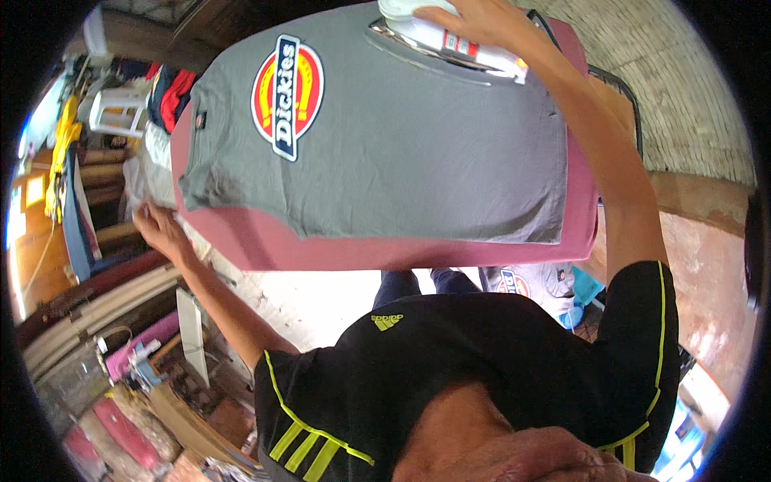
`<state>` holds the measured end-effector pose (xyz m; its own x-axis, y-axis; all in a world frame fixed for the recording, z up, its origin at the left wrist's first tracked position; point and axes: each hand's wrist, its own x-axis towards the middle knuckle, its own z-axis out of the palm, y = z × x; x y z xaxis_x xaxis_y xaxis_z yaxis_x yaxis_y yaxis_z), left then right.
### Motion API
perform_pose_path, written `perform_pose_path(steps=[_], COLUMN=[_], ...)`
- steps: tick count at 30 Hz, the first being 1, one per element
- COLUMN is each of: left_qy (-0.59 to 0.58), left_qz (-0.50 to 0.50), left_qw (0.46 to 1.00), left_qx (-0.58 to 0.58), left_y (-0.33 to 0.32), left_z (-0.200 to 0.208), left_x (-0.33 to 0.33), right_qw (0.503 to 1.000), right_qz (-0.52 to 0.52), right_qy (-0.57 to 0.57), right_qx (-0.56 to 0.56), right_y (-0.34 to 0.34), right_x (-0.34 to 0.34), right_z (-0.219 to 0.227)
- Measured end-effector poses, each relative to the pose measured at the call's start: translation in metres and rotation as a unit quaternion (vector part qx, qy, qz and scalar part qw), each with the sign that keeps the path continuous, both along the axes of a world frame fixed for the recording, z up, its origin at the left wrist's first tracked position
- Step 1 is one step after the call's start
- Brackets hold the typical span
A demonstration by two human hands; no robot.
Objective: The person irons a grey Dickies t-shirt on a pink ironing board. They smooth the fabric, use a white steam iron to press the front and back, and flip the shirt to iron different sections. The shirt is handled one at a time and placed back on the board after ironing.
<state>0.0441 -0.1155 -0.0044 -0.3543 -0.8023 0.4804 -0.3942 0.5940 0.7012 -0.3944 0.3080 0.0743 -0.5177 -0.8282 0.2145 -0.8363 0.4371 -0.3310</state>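
A grey T-shirt (418,153) lies spread on a dusty-pink ironing board (257,241), its neck toward the left end. On its chest is a red, yellow and dark blue printed emblem (309,92). My right hand (475,20) is closed round the handle of a white clothes iron (434,36), which sits on the shirt's far right part. My left hand (163,233) is off the board's near left edge, apart from the shirt, fingers loosely bent and seemingly holding nothing. The iron's far end is cut off by the picture's edge.
A white plastic stool (119,111) and heaped clothes (175,98) stand beyond the board's left end. A black metal frame (634,104) juts from its right end. Below the near edge hangs or lies another printed grey garment (534,285). Rolls and planks crowd the left.
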Motion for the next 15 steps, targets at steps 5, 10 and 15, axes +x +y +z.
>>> perform_pose_path(steps=[5, 10, 15], left_qy=[-0.517, -0.305, -0.034], left_qz=[0.309, 0.226, 0.078], left_qw=[0.782, 0.911, 0.983], left_qx=[-0.161, 0.160, 0.161], left_y=[0.095, 0.175, 0.276], left_z=[-0.045, -0.104, -0.079], left_x=[0.178, 0.229, 0.085], right_qw=[0.998, 0.996, 0.997], right_qz=[0.050, 0.090, 0.077], right_qy=[-0.007, -0.006, -0.020], right_qx=[-0.047, 0.006, -0.008], right_y=[-0.025, 0.007, 0.014], right_x=[0.023, 0.105, 0.102], right_z=[-0.019, -0.021, -0.027])
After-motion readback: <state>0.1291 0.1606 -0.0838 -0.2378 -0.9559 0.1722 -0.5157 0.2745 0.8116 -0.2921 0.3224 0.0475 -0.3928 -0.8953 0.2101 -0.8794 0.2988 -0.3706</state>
